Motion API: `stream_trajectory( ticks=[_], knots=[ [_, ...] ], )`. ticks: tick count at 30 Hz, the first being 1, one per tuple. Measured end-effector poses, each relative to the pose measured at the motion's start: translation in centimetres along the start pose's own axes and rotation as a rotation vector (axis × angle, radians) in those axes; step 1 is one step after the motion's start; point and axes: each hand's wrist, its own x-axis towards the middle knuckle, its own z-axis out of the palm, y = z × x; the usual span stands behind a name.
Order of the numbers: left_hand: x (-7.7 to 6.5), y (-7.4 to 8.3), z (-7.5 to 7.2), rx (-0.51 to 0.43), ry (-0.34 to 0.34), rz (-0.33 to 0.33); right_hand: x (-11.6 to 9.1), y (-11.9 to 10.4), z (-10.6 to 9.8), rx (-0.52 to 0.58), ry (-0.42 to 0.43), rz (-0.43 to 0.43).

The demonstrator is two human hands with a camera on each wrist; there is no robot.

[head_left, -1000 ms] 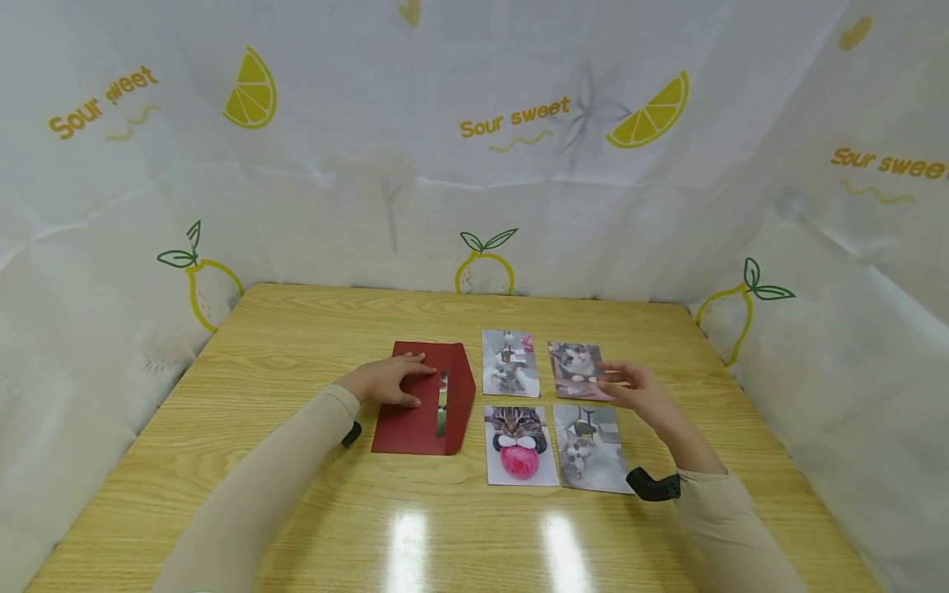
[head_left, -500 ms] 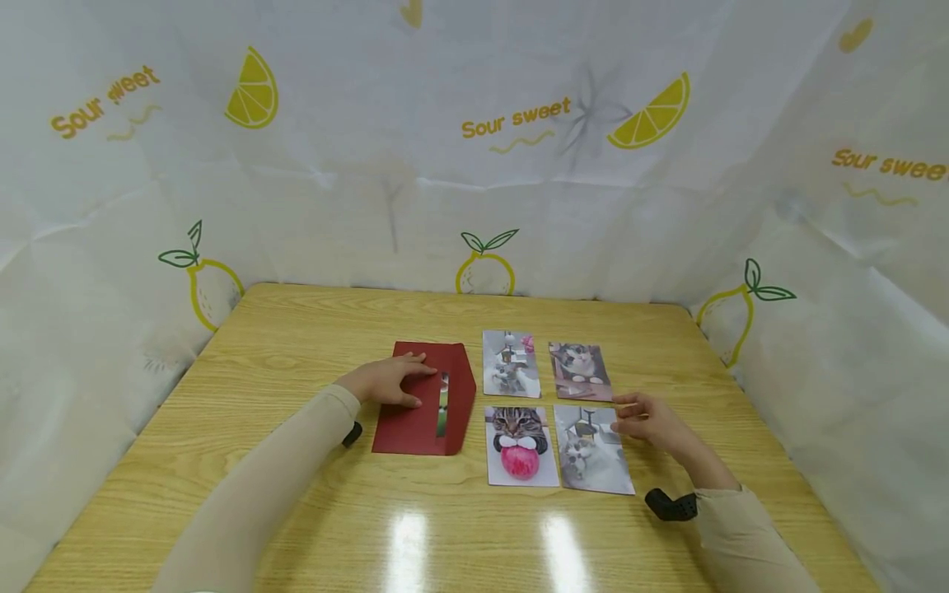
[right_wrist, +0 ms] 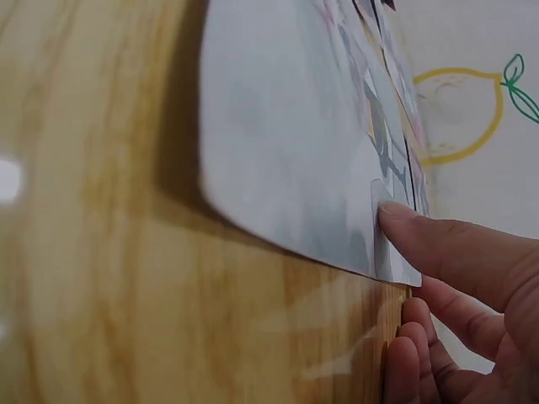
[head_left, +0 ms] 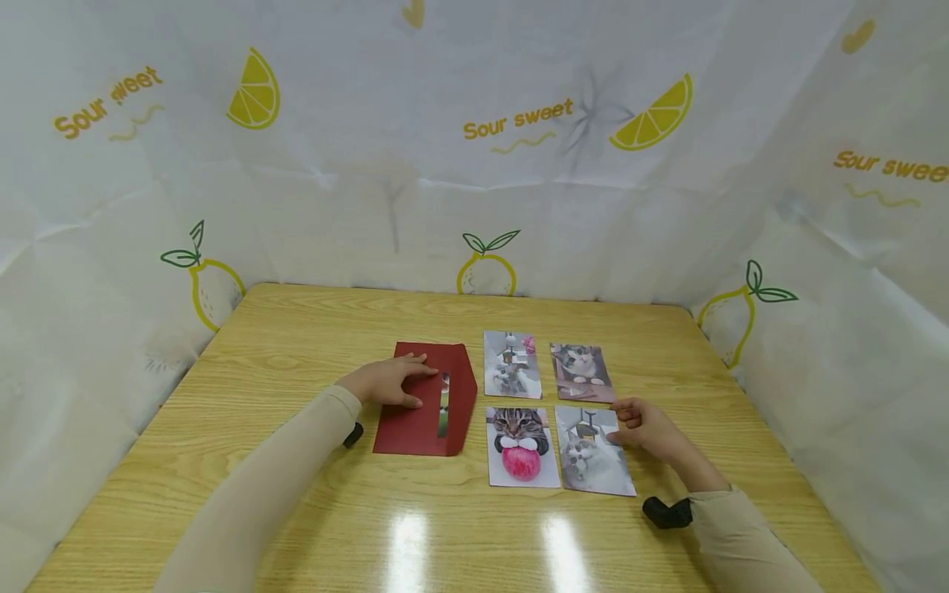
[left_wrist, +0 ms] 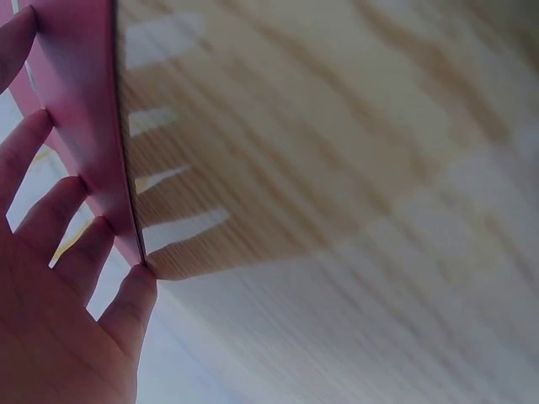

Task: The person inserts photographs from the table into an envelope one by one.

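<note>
My left hand [head_left: 389, 381] rests on a red envelope [head_left: 408, 436], fingers spread. Its flap lies unfolded to the right, and a strip of a green picture [head_left: 443, 420] shows at the mouth. In the left wrist view the fingertips touch the red paper [left_wrist: 84, 101]. My right hand [head_left: 647, 431] pinches the right edge of a photo card [head_left: 593, 461] with a grey-white cat on it. The right wrist view has the thumb [right_wrist: 400, 220] on the card's face and the other fingers at and below its edge; the near corner stands slightly off the table.
Three more cat photo cards lie by it: a tabby with a pink ball [head_left: 521, 461], a grey one at the upper left [head_left: 511, 371] and a cat card at the upper right [head_left: 582, 375]. A printed cloth [head_left: 371, 206] stands behind the wooden table [head_left: 319, 321].
My right hand has come down and toward me from the upper right card to the lower right one, and its thumb and fingers have closed on that card's edge. The left hand stays put.
</note>
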Motion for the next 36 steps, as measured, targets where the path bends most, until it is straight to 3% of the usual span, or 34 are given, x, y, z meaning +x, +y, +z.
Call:
stream_trajectory(
  ticks=[12,25,36],
  knots=[
    [-0.1,0.3,0.0,-0.018,0.000,-0.009,0.0,-0.2,0.3,-0.036,0.033,0.025],
    [0.0,0.2,-0.1,-0.005,0.005,0.014,-0.7,-0.7,0.4,0.071,0.086,-0.013],
    [-0.1,0.0,0.0,0.000,0.007,0.020,-1.4,-2.3,-0.8,0.179,0.101,-0.044]
  ],
)
